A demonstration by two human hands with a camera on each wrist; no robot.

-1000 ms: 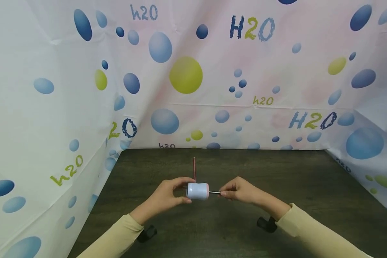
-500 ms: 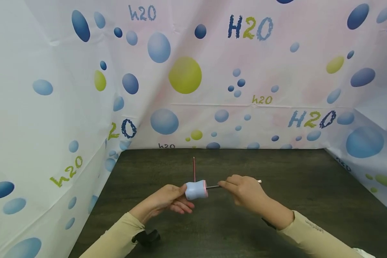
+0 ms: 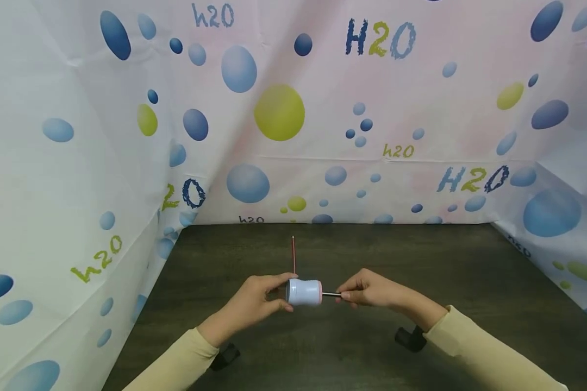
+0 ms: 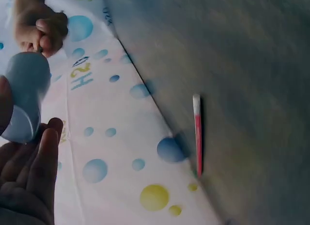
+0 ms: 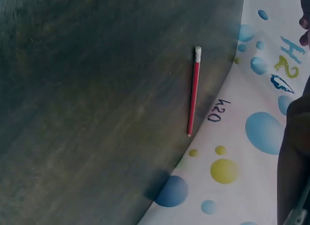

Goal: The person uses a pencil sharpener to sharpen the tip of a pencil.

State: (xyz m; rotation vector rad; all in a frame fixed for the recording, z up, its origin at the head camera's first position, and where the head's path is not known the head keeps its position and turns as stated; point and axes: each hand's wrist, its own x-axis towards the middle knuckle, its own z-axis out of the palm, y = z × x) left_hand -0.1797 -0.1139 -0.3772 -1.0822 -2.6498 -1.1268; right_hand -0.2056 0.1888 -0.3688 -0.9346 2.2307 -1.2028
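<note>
My left hand holds a light blue pencil sharpener by its left end, thumb on the near side and fingers on the far side. Its pink-rimmed end faces right. A thin dark pencil runs straight into that end, pinched between the thumb and fingertips of my right hand. Both are held up over the dark table. In the left wrist view the sharpener stands between the left hand's fingers and the right hand. The pencil's tip is hidden inside the sharpener.
A red pencil with a white end lies on the dark table, behind the sharpener. White sheeting printed with blue and green dots rises along the back and both sides. Black wrist mounts hang under the forearms.
Both hands have rolled since half a second ago, back to much the same grip as one second ago. The sharpener has turned from slightly tilted to level and shifted slightly right.
</note>
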